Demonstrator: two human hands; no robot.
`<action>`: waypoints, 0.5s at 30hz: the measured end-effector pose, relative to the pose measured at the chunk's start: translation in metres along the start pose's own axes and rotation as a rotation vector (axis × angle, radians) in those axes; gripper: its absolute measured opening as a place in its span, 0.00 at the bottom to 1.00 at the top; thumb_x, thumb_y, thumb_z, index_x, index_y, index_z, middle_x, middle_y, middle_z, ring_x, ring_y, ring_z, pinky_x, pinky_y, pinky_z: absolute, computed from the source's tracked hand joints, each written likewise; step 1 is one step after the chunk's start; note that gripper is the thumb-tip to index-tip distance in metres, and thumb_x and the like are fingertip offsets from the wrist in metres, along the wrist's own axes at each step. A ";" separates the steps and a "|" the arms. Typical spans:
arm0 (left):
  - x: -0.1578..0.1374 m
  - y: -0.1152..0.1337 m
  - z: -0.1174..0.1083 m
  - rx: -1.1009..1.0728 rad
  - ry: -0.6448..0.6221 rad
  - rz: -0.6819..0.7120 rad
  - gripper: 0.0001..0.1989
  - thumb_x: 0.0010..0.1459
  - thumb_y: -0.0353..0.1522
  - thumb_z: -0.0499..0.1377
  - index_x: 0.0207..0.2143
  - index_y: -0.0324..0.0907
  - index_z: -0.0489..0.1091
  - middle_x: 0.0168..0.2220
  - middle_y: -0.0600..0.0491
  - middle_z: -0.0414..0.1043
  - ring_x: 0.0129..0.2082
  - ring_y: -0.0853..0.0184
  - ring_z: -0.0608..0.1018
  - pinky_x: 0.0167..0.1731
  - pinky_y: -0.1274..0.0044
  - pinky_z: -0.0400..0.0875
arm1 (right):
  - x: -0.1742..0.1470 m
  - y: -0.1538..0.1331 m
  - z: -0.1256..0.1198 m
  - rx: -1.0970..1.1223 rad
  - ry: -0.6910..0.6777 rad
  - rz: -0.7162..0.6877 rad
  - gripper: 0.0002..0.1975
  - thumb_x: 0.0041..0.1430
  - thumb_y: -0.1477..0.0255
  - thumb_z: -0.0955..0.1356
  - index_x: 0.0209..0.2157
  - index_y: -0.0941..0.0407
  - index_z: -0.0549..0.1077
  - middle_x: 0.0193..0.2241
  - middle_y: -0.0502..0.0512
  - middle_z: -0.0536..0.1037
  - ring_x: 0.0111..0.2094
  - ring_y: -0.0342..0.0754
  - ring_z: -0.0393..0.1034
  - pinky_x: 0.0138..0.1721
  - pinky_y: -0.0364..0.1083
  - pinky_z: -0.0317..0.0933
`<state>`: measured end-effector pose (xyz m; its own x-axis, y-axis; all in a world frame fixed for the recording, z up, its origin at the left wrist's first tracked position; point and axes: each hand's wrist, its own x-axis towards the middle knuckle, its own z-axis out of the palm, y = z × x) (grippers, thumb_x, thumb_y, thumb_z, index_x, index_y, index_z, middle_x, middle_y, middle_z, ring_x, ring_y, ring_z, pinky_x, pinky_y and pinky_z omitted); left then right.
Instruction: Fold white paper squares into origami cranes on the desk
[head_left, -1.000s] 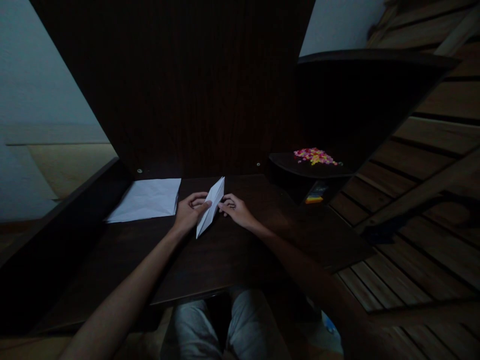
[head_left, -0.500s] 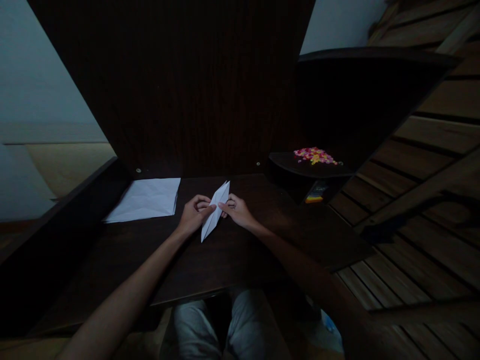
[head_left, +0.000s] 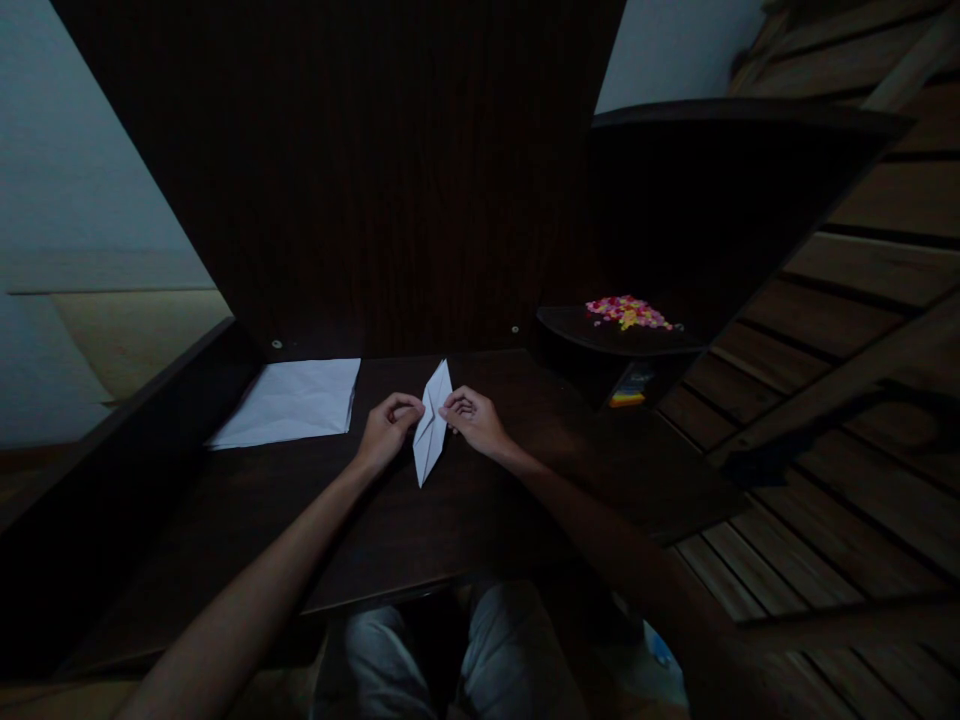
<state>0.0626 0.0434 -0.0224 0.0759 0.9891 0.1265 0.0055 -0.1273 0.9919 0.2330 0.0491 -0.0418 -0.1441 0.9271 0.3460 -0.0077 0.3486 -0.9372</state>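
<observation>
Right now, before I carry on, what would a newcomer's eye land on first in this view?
Probably the pile of small pink, red and yellow pieces, the brightest colour here, on the dark shelf at the right. Next, the pale folded paper between the left hand and right hand over the dark desk, then the white sheets lying at the desk's left.

Cannot see every fingertip of the right hand [head_left: 475, 420] beside the folded paper [head_left: 430, 440]; cannot follow left forearm [head_left: 259, 585] past bottom edge.
</observation>
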 end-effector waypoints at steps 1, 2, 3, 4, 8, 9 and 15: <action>0.000 0.000 0.000 0.001 0.000 0.000 0.18 0.41 0.43 0.67 0.29 0.40 0.70 0.20 0.57 0.71 0.22 0.69 0.73 0.24 0.78 0.65 | 0.000 0.000 0.000 -0.017 -0.009 -0.006 0.11 0.51 0.63 0.70 0.31 0.55 0.66 0.23 0.46 0.69 0.23 0.40 0.66 0.23 0.40 0.61; 0.000 0.000 0.000 -0.001 0.000 -0.003 0.19 0.40 0.43 0.67 0.29 0.40 0.69 0.21 0.57 0.71 0.22 0.69 0.73 0.25 0.78 0.65 | 0.000 0.000 -0.001 -0.034 -0.019 -0.013 0.10 0.52 0.64 0.70 0.30 0.55 0.68 0.24 0.47 0.69 0.25 0.41 0.66 0.23 0.40 0.62; 0.000 0.000 0.000 -0.003 0.000 -0.007 0.20 0.39 0.43 0.68 0.30 0.40 0.69 0.21 0.57 0.72 0.22 0.69 0.73 0.25 0.78 0.66 | -0.001 -0.001 -0.001 -0.051 -0.031 -0.020 0.09 0.53 0.64 0.69 0.31 0.55 0.70 0.25 0.48 0.69 0.26 0.41 0.66 0.24 0.40 0.62; -0.001 0.000 0.000 -0.006 0.000 -0.012 0.21 0.38 0.43 0.68 0.30 0.40 0.69 0.22 0.56 0.72 0.23 0.69 0.73 0.25 0.78 0.66 | -0.001 -0.002 -0.001 -0.070 -0.046 -0.029 0.09 0.53 0.65 0.69 0.32 0.55 0.71 0.26 0.49 0.70 0.27 0.42 0.66 0.25 0.40 0.62; -0.002 0.001 -0.001 -0.013 -0.015 -0.030 0.22 0.37 0.43 0.69 0.31 0.40 0.68 0.23 0.54 0.74 0.24 0.68 0.74 0.25 0.78 0.66 | -0.003 -0.005 -0.002 -0.147 -0.112 -0.072 0.08 0.57 0.69 0.66 0.34 0.55 0.76 0.34 0.53 0.74 0.33 0.44 0.69 0.28 0.41 0.63; -0.002 0.002 -0.001 -0.013 -0.019 -0.029 0.21 0.38 0.43 0.68 0.31 0.40 0.68 0.23 0.54 0.74 0.24 0.68 0.74 0.25 0.78 0.65 | -0.003 -0.005 -0.003 -0.157 -0.119 -0.077 0.08 0.57 0.70 0.66 0.35 0.55 0.77 0.35 0.54 0.74 0.34 0.45 0.69 0.28 0.42 0.64; -0.001 0.000 -0.002 -0.006 0.017 -0.031 0.14 0.41 0.40 0.64 0.29 0.40 0.70 0.23 0.56 0.72 0.25 0.67 0.74 0.26 0.77 0.67 | -0.002 -0.002 -0.003 -0.148 -0.103 -0.054 0.08 0.57 0.71 0.66 0.34 0.55 0.78 0.37 0.55 0.76 0.34 0.46 0.70 0.29 0.42 0.64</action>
<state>0.0609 0.0428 -0.0220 0.0592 0.9937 0.0955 0.0018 -0.0958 0.9954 0.2363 0.0466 -0.0408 -0.2478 0.8901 0.3825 0.1264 0.4212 -0.8981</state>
